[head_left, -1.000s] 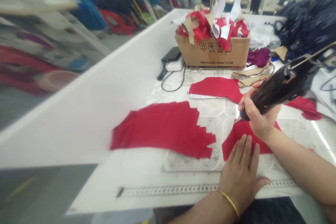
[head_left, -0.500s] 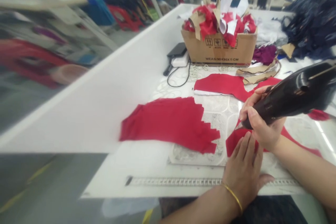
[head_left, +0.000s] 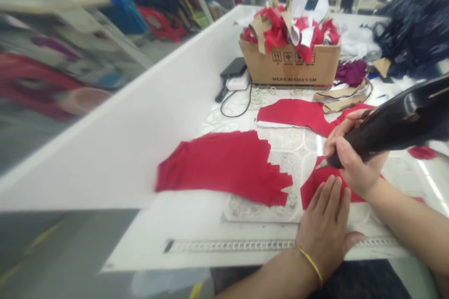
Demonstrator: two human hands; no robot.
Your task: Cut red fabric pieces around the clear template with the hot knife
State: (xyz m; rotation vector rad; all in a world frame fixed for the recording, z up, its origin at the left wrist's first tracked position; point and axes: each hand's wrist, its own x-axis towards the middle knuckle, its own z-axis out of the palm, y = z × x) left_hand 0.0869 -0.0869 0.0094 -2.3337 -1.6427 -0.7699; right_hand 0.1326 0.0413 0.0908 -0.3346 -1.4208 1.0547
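Observation:
My right hand [head_left: 358, 161] is wrapped around a black electric cutter [head_left: 396, 121], whose pointed metal tip reaches down over the upper edge of a red fabric piece [head_left: 312, 182]. Flat on that same piece lies my left hand [head_left: 326, 224], fingers stretched out and pressing the cloth to the table. To the left, a stack of red fabric pieces [head_left: 217, 163] has stepped ends on its right side. Beyond my hands, another red piece with a white lower edge [head_left: 291, 112] is spread out. My right hand and the cutter hide part of the cloth.
A cardboard box [head_left: 291, 67] stuffed with red and white scraps stands at the back. Beside it are a black-and-white device [head_left: 235, 74] and its cable. A white wall panel [head_left: 115, 121] borders the left, a measuring tape [head_left: 231, 245] the front edge. Dark fabric [head_left: 414, 32] is heaped far right.
The cutter and my right hand have shifted slightly right and back, so the metal tip now shows above the cloth. My left hand stays flat on the red piece.

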